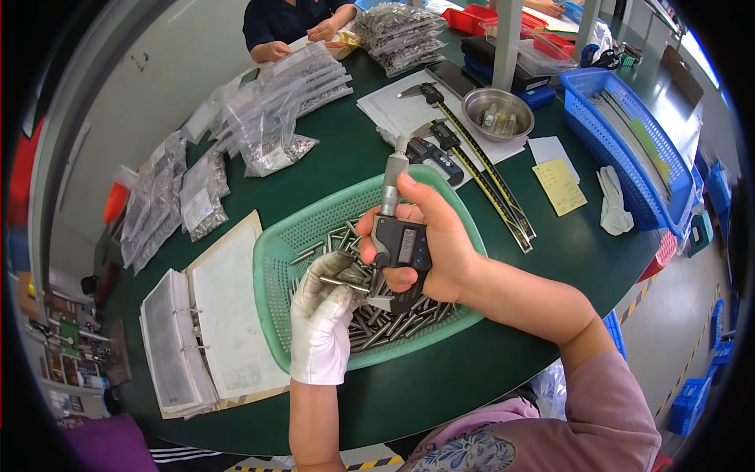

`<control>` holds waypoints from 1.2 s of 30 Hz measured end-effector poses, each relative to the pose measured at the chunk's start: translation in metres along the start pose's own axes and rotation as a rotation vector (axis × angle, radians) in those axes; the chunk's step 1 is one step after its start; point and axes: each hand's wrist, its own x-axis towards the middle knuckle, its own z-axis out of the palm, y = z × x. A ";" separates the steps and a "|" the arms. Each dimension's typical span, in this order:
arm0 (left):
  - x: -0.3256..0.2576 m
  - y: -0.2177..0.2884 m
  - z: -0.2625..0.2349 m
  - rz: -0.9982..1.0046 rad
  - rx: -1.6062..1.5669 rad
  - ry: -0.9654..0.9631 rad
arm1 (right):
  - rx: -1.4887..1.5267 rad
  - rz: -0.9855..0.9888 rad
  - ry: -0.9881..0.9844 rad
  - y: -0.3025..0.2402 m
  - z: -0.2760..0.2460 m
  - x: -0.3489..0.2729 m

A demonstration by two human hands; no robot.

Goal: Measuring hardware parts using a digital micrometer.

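My right hand [447,248], bare, grips a digital micrometer [406,245] by its dark frame, with the thumb on the silver thimble. My left hand [321,338], in a white glove greyed at the fingers, pinches a short steel pin [344,285] beside the micrometer's lower jaw; whether the pin touches the jaw I cannot tell. Both hands are above a green perforated basket [273,334]. Many loose steel pins [385,330] lie in it, partly hidden by my hands.
Left stand an open ring binder [228,330] and bags of metal parts [206,193]. Beyond the basket are two calipers [480,169], a metal bowl [497,98] and a yellow note [560,187]. A white glove [613,203] lies beside a blue basket [578,98]. Another person [295,23] sits across.
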 end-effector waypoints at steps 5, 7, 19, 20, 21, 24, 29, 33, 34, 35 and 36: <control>0.000 0.000 -0.001 -0.001 -0.001 0.002 | -0.016 0.010 -0.009 0.000 0.001 -0.001; 0.001 -0.002 -0.001 -0.006 0.001 -0.005 | -0.034 -0.007 0.021 0.001 0.000 0.001; 0.010 0.043 -0.051 -0.015 0.513 0.174 | 0.027 -0.007 0.061 -0.002 -0.004 0.001; 0.012 0.041 -0.049 -0.013 0.517 0.188 | 0.030 -0.018 0.064 -0.002 -0.005 0.001; 0.013 0.039 -0.046 0.004 0.847 0.177 | 0.033 -0.029 0.064 -0.001 -0.004 0.002; 0.024 0.040 -0.024 -0.220 1.760 0.191 | 0.025 -0.033 0.058 -0.001 -0.003 0.002; 0.054 0.032 -0.016 -0.557 1.994 0.108 | 0.030 -0.020 0.064 0.000 -0.005 0.004; 0.060 0.022 -0.031 -0.527 2.039 0.063 | 0.022 -0.019 0.061 0.000 -0.001 0.003; 0.059 0.024 -0.028 -0.524 2.042 0.061 | 0.024 -0.023 0.061 0.000 -0.002 0.003; 0.055 0.027 -0.025 -0.491 1.976 0.091 | 0.031 -0.004 0.061 0.001 -0.003 0.004; 0.053 0.028 -0.021 -0.456 1.911 0.113 | 0.039 0.012 0.065 0.001 -0.004 0.004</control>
